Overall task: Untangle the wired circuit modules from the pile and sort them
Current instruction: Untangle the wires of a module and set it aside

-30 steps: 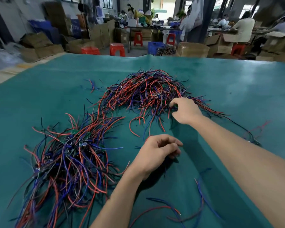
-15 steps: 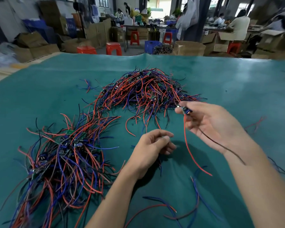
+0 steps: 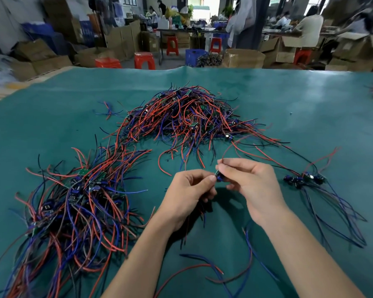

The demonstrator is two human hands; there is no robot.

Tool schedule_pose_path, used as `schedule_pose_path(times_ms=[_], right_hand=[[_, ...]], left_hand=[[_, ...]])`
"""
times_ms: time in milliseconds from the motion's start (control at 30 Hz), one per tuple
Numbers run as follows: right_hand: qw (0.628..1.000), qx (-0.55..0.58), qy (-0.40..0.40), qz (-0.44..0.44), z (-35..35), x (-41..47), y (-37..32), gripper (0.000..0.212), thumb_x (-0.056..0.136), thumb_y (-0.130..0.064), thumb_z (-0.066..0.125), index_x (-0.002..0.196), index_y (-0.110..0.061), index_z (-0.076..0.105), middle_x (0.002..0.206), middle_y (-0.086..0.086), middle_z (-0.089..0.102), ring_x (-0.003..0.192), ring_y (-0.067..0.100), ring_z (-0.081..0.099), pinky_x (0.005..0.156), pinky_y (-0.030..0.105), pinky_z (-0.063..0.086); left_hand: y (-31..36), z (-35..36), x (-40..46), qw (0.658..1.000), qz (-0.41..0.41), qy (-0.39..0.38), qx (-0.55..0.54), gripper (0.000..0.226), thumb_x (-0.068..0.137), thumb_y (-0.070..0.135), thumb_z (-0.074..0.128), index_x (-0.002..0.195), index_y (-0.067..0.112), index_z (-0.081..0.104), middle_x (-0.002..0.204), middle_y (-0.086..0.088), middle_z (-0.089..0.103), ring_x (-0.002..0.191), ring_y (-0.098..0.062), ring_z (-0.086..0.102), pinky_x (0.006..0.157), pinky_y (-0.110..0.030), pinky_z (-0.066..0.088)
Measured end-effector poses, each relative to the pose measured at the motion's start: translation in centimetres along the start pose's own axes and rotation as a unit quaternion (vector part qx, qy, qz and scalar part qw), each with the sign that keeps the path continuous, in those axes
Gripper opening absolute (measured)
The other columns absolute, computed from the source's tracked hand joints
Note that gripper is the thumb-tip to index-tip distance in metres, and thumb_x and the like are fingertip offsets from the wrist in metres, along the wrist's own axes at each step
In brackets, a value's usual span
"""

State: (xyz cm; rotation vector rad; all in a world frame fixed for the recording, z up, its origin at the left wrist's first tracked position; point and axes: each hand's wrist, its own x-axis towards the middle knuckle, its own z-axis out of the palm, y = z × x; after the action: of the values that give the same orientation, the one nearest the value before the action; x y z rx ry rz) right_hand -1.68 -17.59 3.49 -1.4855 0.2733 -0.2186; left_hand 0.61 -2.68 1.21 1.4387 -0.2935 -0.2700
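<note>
I am pinching one small blue-and-green wired circuit module [image 3: 218, 175] between my left hand [image 3: 192, 190] and right hand [image 3: 249, 179]; next I am probably laying it with the sorted bundle of red and blue wires [image 3: 78, 201].

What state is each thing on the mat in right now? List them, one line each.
Left hand: fingers curled, pinching the module.
Right hand: fingers pinching the same module.
Circuit module: held above the mat, red wire arcing up.
Far pile: tangled.
Left pile: heaped, wires overlapping.
Small group at right: lying apart, wires trailing toward the person.
Green mat: flat.
</note>
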Motion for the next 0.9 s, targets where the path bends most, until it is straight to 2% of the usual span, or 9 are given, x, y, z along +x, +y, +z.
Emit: schedule_pose_path(times_ms=[133,267,500,567,633,700,767,833,900], right_hand=[[0.993,-0.083,0.042,-0.073,-0.4,0.6,0.4,0.013,0.084,-0.008,0.081,0.075,-0.016,0.075,0.075,-0.002,0.077,0.068,0.006,0.068,0.057,0.019,0.048],[0.974,-0.133,0.102,-0.150,-1.0,1.3,0.6,0.015,0.085,-0.008,0.080,0.075,-0.018,0.073,0.073,-0.006,0.076,0.064,0.005,0.066,0.068,0.027,0.052],[0.937,-0.031,0.288,-0.194,-4.7,3.2,0.1,0.018,0.087,-0.012,0.076,0.076,-0.025,0.070,0.073,-0.011,0.074,0.069,0.006,0.067,0.070,0.037,0.054],[0.910,0.001,0.367,-0.194,-5.7,3.6,-0.1,0.010,0.088,-0.020,0.071,0.080,-0.026,0.069,0.077,-0.004,0.072,0.068,0.008,0.066,0.069,0.042,0.056],[0.902,0.005,0.395,-0.175,-5.8,3.5,-0.2,0.012,0.091,-0.024,0.063,0.080,-0.026,0.066,0.070,-0.007,0.070,0.056,0.004,0.061,0.063,0.043,0.053],[0.940,-0.065,0.298,-0.149,-4.6,3.0,0.1,0.020,0.093,-0.032,0.059,0.077,-0.022,0.067,0.062,-0.006,0.069,0.051,0.005,0.059,0.061,0.043,0.050],[0.972,-0.149,0.119,-0.134,-2.0,1.6,0.3,0.033,0.088,-0.048,0.061,0.079,-0.018,0.072,0.068,-0.005,0.073,0.059,0.011,0.064,0.066,0.038,0.051],[0.961,-0.218,-0.007,-0.168,0.3,0.0,0.7,0.034,0.084,-0.053,0.064,0.080,-0.021,0.073,0.072,-0.009,0.074,0.067,0.007,0.068,0.069,0.023,0.052],[0.940,-0.255,-0.024,-0.226,1.3,-0.5,1.1,0.022,0.085,-0.042,0.068,0.079,-0.022,0.072,0.071,-0.016,0.072,0.067,0.000,0.066,0.066,0.011,0.045]], left_hand=[[0.1,0.0,-0.2,1.000,0.008,-0.020,0.017,0.023,0.097,0.010,0.060,0.078,0.014,0.070,0.056,0.003,0.058,0.049,-0.006,0.048,0.050,-0.013,0.038],[0.0,-0.1,-0.1,0.999,0.009,-0.031,0.029,0.018,0.098,0.011,0.059,0.086,0.007,0.072,0.055,0.005,0.055,0.051,-0.006,0.046,0.051,-0.014,0.036],[-0.3,-0.2,-0.1,0.998,0.012,-0.047,0.041,0.021,0.099,0.013,0.059,0.083,0.011,0.073,0.057,0.003,0.058,0.052,-0.010,0.047,0.052,-0.016,0.036],[-0.3,-0.2,0.0,0.999,0.016,-0.022,0.031,0.022,0.100,0.012,0.057,0.083,0.010,0.072,0.059,0.002,0.060,0.053,-0.009,0.050,0.053,-0.015,0.039],[-0.4,-0.3,0.3,1.000,0.020,0.022,0.006,0.023,0.102,0.012,0.053,0.087,0.009,0.070,0.061,0.001,0.062,0.055,-0.009,0.053,0.054,-0.016,0.041],[-0.5,-0.3,0.5,0.998,0.023,0.054,-0.020,0.022,0.103,0.013,0.052,0.089,0.010,0.068,0.063,-0.001,0.064,0.056,-0.010,0.054,0.055,-0.017,0.042],[-0.5,-0.2,0.5,0.998,0.029,0.057,-0.013,0.021,0.102,0.016,0.054,0.088,0.011,0.069,0.064,-0.001,0.065,0.056,-0.010,0.054,0.055,-0.017,0.042],[-0.5,-0.2,0.3,0.998,0.040,0.034,0.015,0.021,0.101,0.017,0.056,0.086,0.009,0.069,0.064,-0.002,0.064,0.057,-0.010,0.053,0.057,-0.019,0.043],[-0.4,-0.2,0.2,0.998,0.046,0.016,0.027,0.023,0.100,0.017,0.057,0.082,0.008,0.068,0.064,-0.003,0.064,0.059,-0.012,0.052,0.058,-0.021,0.043]])
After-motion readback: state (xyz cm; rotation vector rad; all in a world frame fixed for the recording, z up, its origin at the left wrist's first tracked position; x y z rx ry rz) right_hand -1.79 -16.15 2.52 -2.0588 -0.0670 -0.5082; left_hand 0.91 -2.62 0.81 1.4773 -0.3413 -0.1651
